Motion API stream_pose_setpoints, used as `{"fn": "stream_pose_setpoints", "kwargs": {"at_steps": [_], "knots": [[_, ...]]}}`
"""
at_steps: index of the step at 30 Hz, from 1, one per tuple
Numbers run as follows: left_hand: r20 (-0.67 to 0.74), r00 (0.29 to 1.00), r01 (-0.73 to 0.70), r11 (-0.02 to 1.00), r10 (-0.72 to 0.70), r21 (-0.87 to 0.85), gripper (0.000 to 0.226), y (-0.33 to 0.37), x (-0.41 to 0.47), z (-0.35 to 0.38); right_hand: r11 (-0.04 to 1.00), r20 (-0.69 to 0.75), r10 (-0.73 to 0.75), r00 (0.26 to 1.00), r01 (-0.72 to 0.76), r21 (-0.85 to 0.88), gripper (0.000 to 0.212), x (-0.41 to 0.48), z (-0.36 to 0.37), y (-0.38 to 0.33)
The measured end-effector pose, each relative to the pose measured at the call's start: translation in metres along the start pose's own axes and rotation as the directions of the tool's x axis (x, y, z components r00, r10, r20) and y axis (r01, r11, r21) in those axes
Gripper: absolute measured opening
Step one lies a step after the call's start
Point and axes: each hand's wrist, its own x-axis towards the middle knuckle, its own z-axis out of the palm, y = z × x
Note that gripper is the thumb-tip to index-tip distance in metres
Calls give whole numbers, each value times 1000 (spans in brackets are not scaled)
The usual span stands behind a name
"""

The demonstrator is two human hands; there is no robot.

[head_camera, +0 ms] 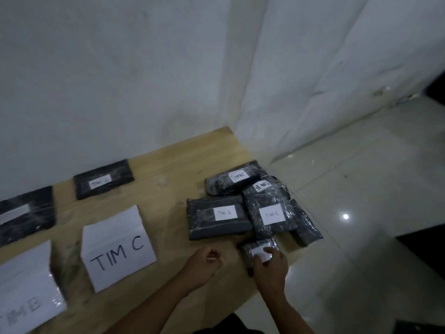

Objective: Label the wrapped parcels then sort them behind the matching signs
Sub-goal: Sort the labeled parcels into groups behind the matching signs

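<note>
Fingers (271,249) of right hand (271,265) lie flat, pressing the white label (261,255) onto small parcel (250,251) at table (168,169) near edge. Left hand (204,261) curled; contents unclear. Labelling step. Next, I judge: read it, sort accordingly.

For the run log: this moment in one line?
step: labelling | right hand: on small parcel, near table edge | left hand: curled, contents unclear | pile: unsorted
</note>
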Motion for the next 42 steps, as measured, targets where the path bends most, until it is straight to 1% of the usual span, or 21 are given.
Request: {"fn": "stream_pose_setpoints", "kwargs": {"at_steps": [1,3,6,8,10,12,13,15,16,21,24,27,31,34,38,40,42], "knots": [[31,999,24,1000,-23,-12,15,0,6,14,999,-31,26,999,-27,-34,35,9,-5,13],[80,994,73,996,-68,-52,22,-2,11,22,998,-11,30,1000,-30,-63,44,16,-12,16],[127,982,150,987,-142,-59,47,-5,23,35,999,88,45,995,-42,-35,55,26,-14,24],[129,977,181,981,-170,-75,57,-7,29,42,997,129,71,989,-67,-37,58,28,-12,29],[134,977,180,979,-167,-99,57,-4,32,49,996,134,74,988,-68,-50,55,29,-8,34],[121,981,169,977,-154,-130,50,-2,34,53,997,159,61,985,-52,-63,48,28,-4,36],[95,984,164,975,-151,-149,47,-1,33,52,997,172,56,983,-45,-63,47,27,-2,37],[31,987,160,973,-157,-167,41,-4,30,47,996,237,89,968,-87,-19,53,22,-2,37],[15,987,160,975,-159,-152,40,-5,29,43,994,280,105,954,-108,-2,55,20,-5,36],[-44,980,184,968,-194,-172,38,-25,9,9,995,520,37,853,-78,57,46,3,-8,30],[-59,978,185,966,-198,-181,42,-41,-8,-16,997,601,3,799,-45,55,44,-9,1,19],[-90,975,175,953,-203,-248,47,-59,-27,-47,998,648,-49,760,7,67,43,-25,17,-3],[-182,963,106,899,-200,-425,36,-72,-53,-82,990,677,-136,723,79,115,40,-44,44,-32],[-265,943,32,845,-202,-533,32,-86,-80,-119,981,712,-196,674,143,134,37,-66,76,-63],[-346,913,-28,815,-215,-578,29,-112,-116,-175,962,754,-261,603,232,147,35,-102,122,-109],[-367,906,-36,824,-212,-565,31,-122,-127,-199,951,764,-287,578,265,157,36,-115,139,-127],[-429,876,-57,836,-220,-546,33,-138,-146,-233,938,782,-315,538,304,169,37,-139,166,-149]]}}
